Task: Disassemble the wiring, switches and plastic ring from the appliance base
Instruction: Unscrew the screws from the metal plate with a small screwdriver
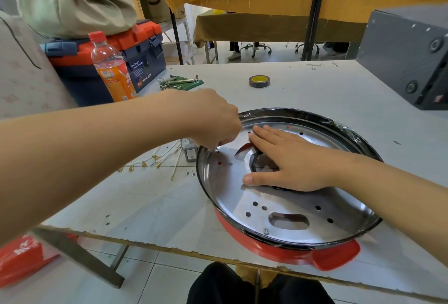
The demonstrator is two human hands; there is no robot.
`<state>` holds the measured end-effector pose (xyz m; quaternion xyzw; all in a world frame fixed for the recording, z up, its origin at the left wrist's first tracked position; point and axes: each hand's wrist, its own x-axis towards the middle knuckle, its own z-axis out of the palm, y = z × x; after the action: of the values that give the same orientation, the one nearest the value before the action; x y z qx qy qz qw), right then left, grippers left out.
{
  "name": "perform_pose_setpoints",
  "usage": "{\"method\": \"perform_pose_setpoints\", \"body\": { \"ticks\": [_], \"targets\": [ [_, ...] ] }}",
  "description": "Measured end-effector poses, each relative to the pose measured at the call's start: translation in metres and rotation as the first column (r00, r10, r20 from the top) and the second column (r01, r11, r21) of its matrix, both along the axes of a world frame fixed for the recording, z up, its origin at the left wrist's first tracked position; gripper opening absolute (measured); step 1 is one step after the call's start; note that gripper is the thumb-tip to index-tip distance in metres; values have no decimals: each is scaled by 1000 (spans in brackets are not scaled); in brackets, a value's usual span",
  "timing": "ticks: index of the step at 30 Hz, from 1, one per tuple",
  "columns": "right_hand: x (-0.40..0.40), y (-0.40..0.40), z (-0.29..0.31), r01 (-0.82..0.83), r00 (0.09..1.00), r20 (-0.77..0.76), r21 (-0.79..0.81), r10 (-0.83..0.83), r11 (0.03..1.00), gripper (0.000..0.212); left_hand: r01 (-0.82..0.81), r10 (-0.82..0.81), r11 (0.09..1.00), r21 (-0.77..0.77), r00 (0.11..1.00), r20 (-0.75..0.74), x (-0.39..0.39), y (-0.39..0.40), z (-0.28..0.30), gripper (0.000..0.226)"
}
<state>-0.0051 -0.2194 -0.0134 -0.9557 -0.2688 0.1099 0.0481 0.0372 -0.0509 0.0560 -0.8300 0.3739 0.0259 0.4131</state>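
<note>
The appliance base (pixel 286 221) is a round shiny metal plate with holes, edged by a black plastic ring (pixel 351 134) and sitting in a red shell (pixel 334 257). My right hand (pixel 288 160) lies flat on the plate's middle, fingers straight, partly covering a black round opening. My left hand (pixel 213 119) reaches to the plate's far left rim with curled fingers; what they pinch is hidden. Left of the base lie white wires with brass terminals (pixel 155 160), a grey rocker switch (pixel 191 154) and two small screws (pixel 189 173).
A roll of tape (pixel 259 81) lies at the back of the white table. An orange drink bottle (pixel 112 68), a blue-and-orange toolbox (pixel 135 54) and a green tool set (pixel 181 82) stand back left. A dark grey box (pixel 407 54) sits back right.
</note>
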Motion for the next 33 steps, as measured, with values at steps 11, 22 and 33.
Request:
{"method": "perform_pose_setpoints", "body": {
  "ticks": [11,22,33],
  "targets": [
    [-2,1,2,3,1000,-4,8,-3,1000,121,-136,56,942,-307,965,-256,-2,19,13,9],
    [-3,2,5,12,1000,5,-8,-12,1000,118,-510,114,493,-705,841,-529,-21,98,-12,11],
    [-7,7,11,35,999,-19,-40,-36,999,116,-464,209,422,-779,886,-415,-37,113,-72,4]
  ]
}}
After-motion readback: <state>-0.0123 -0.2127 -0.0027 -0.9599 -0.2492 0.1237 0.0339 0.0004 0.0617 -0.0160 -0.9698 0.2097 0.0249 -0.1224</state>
